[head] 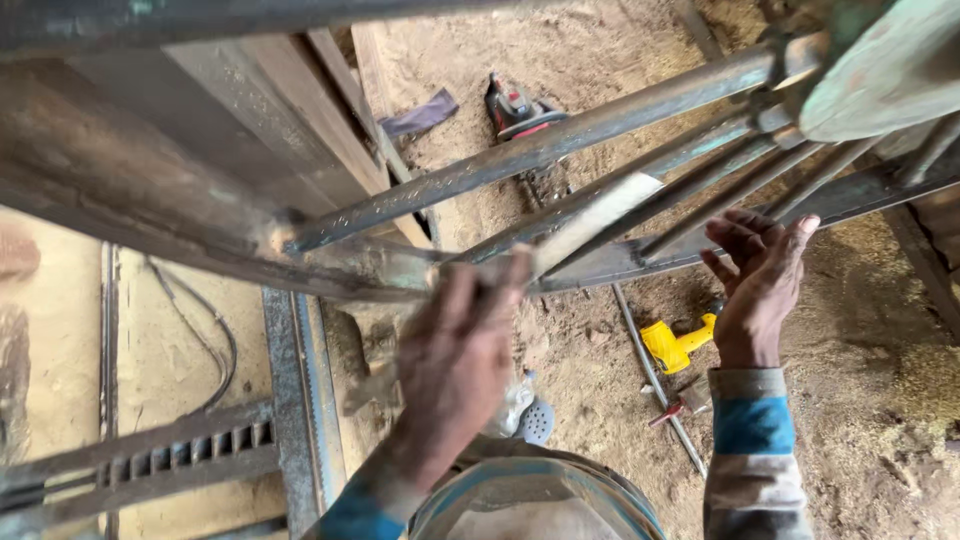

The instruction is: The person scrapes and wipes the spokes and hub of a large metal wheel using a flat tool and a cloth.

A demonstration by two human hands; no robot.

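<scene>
The left hand [455, 365], blurred, is closed around a pale sanding strip [592, 222] pressed on the rusty metal frame [640, 255]. The right hand [760, 285], fingers apart, steadies the frame from below. Rubbing works best along each bar, with firm bracing.

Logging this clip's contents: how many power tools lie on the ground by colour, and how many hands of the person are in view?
Red and black power tool: 1
Yellow power tool: 1
Hands, left hand and right hand: 2
Total: 4
</scene>
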